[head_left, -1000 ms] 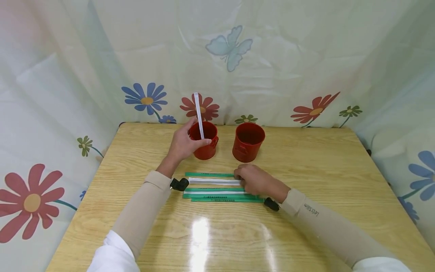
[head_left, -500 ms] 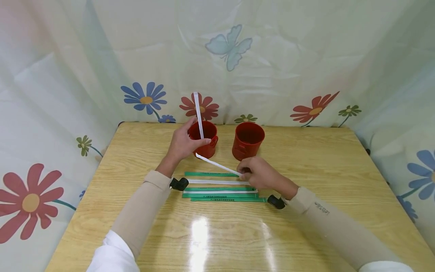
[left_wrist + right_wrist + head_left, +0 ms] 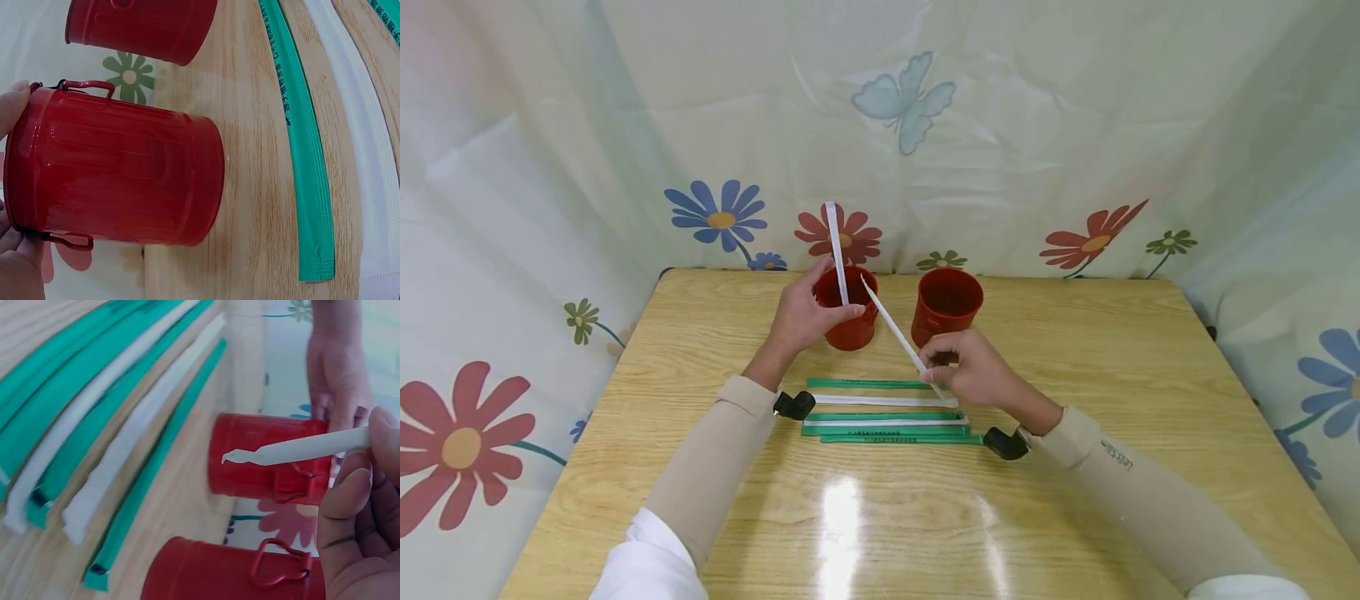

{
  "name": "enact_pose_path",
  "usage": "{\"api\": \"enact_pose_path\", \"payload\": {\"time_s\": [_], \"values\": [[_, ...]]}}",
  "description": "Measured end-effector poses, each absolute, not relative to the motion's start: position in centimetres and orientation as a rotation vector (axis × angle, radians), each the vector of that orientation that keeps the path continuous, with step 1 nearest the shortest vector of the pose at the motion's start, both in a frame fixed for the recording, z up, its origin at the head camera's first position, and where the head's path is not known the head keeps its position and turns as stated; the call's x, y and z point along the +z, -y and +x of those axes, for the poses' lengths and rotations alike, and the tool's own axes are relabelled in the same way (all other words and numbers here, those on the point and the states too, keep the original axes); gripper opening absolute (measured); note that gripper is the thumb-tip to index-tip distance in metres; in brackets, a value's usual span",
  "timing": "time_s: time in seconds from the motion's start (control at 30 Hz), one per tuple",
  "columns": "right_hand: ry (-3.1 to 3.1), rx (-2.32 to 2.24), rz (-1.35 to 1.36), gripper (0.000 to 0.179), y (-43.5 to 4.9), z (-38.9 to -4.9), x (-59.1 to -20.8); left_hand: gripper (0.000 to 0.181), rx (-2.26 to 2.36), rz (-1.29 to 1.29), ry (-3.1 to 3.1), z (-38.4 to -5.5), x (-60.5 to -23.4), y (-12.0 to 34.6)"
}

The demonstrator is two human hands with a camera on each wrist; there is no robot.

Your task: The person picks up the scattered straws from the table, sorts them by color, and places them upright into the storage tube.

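My left hand (image 3: 801, 317) grips the rim of the left red bucket (image 3: 852, 335), thumb across its front and fingers round the far side. A white paper-wrapped straw (image 3: 836, 246) stands upright in that bucket. Between right thumb and fingers, my right hand (image 3: 973, 367) pinches another white wrapped straw (image 3: 891, 321), slanted up to the left. Its far tip overlaps the left bucket's mouth in the head view; its crumpled lower end (image 3: 240, 456) shows in the right wrist view. A second red bucket (image 3: 934, 321) stands just behind my right hand.
In front of the buckets lie several wrapped straws side by side: a green one (image 3: 865, 384), a white one (image 3: 883, 401), and a group of green ones (image 3: 887, 439) with another white one among them. A flower-printed curtain (image 3: 1015, 142) hangs behind the wooden table (image 3: 1075, 333).
My right hand has lifted a white straw from the row, then raised and tilted it so its tip swung up to the left bucket. My left hand stays on the bucket.
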State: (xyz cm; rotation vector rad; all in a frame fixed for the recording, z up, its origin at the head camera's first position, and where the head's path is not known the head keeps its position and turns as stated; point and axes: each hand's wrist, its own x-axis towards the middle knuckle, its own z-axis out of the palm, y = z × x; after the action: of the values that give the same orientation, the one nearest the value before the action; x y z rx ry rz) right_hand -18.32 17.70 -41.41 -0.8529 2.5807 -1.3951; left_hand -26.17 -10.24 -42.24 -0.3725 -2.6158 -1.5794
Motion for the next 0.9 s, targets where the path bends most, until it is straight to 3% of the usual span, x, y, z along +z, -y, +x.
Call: {"api": "enact_pose_path", "payload": {"time_s": [0.17, 0.9], "values": [[-2.544, -1.488, -0.777, 0.004, -17.3, -18.3, -40.5, 0.085, -1.584, -0.363, 2.620, -26.1, -42.4, 10.3], [-2.565, -1.710, -0.717, 0.004, -14.5, -20.7, -37.0, 0.082, -1.603, -0.389, 2.602, -26.4, -42.3, 10.4]]}}
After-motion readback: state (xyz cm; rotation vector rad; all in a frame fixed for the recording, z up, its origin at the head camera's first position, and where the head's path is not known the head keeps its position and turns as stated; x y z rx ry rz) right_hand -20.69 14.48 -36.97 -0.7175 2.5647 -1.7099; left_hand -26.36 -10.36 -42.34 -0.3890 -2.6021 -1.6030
